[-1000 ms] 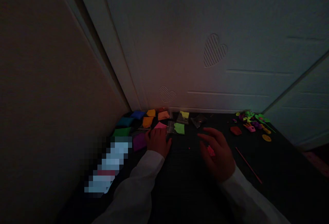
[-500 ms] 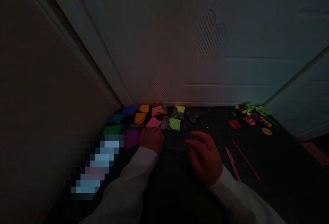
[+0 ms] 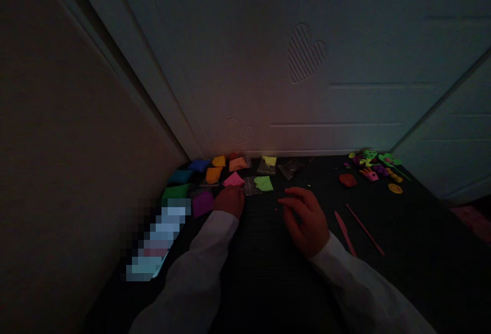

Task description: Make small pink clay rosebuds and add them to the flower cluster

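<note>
Two slim pink tools [image 3: 341,223] lie right of the right hand [image 3: 305,217], fingers curved, hold unclear; the curled left hand [image 3: 229,202], grip hidden, overlaps one angular pink packet [image 3: 233,179], far left of centre.

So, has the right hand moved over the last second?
Yes: the right hand has shifted left, farther from the thin pink stick and closer to the light-green packet.

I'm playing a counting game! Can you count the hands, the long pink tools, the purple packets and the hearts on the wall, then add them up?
Hands: 2, left hand and right hand
Pink tools: 2
Purple packet: 1
Hearts on the wall: 2
Total: 7
</note>
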`<state>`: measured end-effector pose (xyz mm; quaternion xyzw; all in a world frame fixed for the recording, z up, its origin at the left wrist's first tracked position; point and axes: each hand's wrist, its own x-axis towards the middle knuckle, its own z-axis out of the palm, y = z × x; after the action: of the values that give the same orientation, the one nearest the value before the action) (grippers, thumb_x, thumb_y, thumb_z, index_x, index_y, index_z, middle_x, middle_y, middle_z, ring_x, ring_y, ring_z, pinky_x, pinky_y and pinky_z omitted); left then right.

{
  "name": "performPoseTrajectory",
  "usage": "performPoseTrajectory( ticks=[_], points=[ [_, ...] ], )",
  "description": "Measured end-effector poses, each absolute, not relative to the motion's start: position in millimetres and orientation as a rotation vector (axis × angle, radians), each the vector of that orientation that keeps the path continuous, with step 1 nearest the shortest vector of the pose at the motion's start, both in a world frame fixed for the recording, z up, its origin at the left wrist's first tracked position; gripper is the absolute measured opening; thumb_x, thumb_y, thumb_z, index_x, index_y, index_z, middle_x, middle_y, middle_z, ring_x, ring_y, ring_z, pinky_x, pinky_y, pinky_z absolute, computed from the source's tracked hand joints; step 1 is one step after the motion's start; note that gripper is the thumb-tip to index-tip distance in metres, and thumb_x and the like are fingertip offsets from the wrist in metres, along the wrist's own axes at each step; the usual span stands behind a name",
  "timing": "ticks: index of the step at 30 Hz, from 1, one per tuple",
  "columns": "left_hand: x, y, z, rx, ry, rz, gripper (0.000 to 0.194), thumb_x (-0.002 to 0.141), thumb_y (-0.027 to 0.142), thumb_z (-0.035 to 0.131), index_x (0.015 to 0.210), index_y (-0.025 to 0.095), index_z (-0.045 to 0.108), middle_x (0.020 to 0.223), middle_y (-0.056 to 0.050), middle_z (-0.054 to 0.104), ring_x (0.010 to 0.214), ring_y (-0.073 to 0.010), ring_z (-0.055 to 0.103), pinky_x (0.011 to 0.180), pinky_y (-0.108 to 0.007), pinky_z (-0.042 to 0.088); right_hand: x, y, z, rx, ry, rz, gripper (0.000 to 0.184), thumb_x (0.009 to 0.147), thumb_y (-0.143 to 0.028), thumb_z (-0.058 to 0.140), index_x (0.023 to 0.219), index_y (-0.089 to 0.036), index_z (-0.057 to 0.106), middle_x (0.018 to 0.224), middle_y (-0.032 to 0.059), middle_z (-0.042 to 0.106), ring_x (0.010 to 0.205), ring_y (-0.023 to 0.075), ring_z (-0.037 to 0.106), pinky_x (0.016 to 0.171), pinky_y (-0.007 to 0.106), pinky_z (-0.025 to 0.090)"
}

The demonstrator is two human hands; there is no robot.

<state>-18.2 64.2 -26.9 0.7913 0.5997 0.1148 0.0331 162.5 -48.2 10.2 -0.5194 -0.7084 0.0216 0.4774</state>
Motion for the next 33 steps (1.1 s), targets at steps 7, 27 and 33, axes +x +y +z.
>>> performPoseTrajectory(
  ticks=[7,27,33],
  points=[
    [-22.4,53.2,-10.4,2.194,2.006,0.730,0.017,0.077,0.026,0.036,0.082,0.016,0.049,0.077,-0.006,0.058,0.068,-0.0168,0.057,0.058,-0.026,0.040,163.8,-49.5,11.2,-1.284,-1.796,-0.083,0.024,0.073,-0.013,0.048,0.093,-0.019,0.059,0.096,0.0068,0.054,0.088,0.0179,0.049,0.076,0.037,0.040],
    [13.6,-4.1,-2.7,2.608,1.239,1.119,0.014,0.075,0.019,0.045,0.061,0.017,0.048,0.070,-0.005,0.054,0.074,-0.0156,0.050,0.068,-0.028,0.042,155.8,-48.6,13.9,-1.345,-1.941,0.140,0.020,0.077,-0.027,0.048,0.093,-0.017,0.055,0.092,0.0044,0.060,0.087,0.0157,0.052,0.078,0.032,0.038],
    [12.1,-3.0,-6.8,2.775,1.051,1.167,0.008,0.073,0.013,0.046,0.069,0.016,0.052,0.083,-0.007,0.058,0.086,-0.0154,0.052,0.076,-0.027,0.044,159.3,-45.2,12.5,-1.406,-1.940,0.182,0.014,0.077,-0.027,0.048,0.087,-0.020,0.056,0.086,-0.0005,0.062,0.081,0.0127,0.054,0.076,0.028,0.036]
  ],
)
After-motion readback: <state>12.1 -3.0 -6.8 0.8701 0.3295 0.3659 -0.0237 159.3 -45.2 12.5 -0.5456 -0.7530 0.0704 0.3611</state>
